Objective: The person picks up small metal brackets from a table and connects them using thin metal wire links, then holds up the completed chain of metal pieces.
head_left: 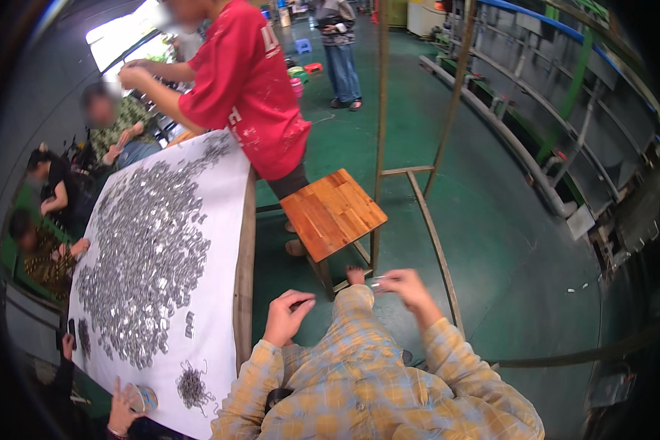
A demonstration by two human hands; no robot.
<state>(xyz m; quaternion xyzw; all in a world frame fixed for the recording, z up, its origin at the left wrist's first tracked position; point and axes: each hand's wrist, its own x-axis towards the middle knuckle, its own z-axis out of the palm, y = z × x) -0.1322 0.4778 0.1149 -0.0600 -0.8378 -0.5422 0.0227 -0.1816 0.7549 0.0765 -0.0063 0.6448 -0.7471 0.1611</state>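
My left hand (pixel 286 318) is closed in front of me beside the table's right edge, thumb and fingers pinched together; whatever it may hold is too small to make out. To its right, my right hand (pixel 409 290) pinches a small shiny metal piece (pixel 376 285) between thumb and fingertips. Both hands are in the air above my lap, apart from each other. On the white-covered table (pixel 224 235) at my left lies a broad spread of small silvery metal pieces (pixel 150 257). Nearer to me on that cover sits a heap of thin dark wire hooks (pixel 193 386).
A wooden stool (pixel 334 213) stands ahead, with a metal frame (pixel 429 227) right of it. A person in a red shirt (pixel 246 88) stands at the table; several others sit along its far side. Someone's hand holds a cup (pixel 145 397) lower left. Metal racking (pixel 521 132) lines the right.
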